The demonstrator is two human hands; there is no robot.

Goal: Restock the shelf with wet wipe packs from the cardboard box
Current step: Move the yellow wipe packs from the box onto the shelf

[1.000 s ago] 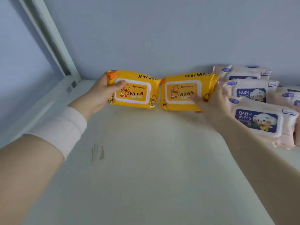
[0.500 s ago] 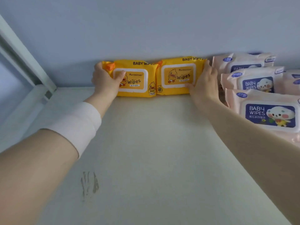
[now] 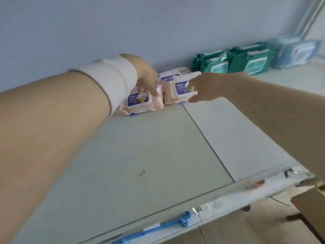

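Two pink baby wipe packs lie side by side at the back of the white shelf [image 3: 158, 155]. My left hand [image 3: 146, 76], with a white band on the wrist, rests its spread fingertips on top of the left pink pack [image 3: 140, 103]. My right hand [image 3: 202, 88] has fingers above and thumb below the right end of the right pink pack [image 3: 175, 90]. More pink packs [image 3: 174, 74] stand behind them against the wall. The view is blurred. A brown corner of the cardboard box [image 3: 313, 208] shows at the lower right.
Green wipe packs [image 3: 246, 62] and pale blue packs [image 3: 299, 51] stand further right along the back wall. A seam splits the shelf board in two. A blue plastic label holder [image 3: 158, 226] lies along the shelf's front edge. Wooden floor shows below.
Both hands left the two yellow packs at the back wall and moved right onto the pink packs. The view swung right, so the yellow packs are out of sight.
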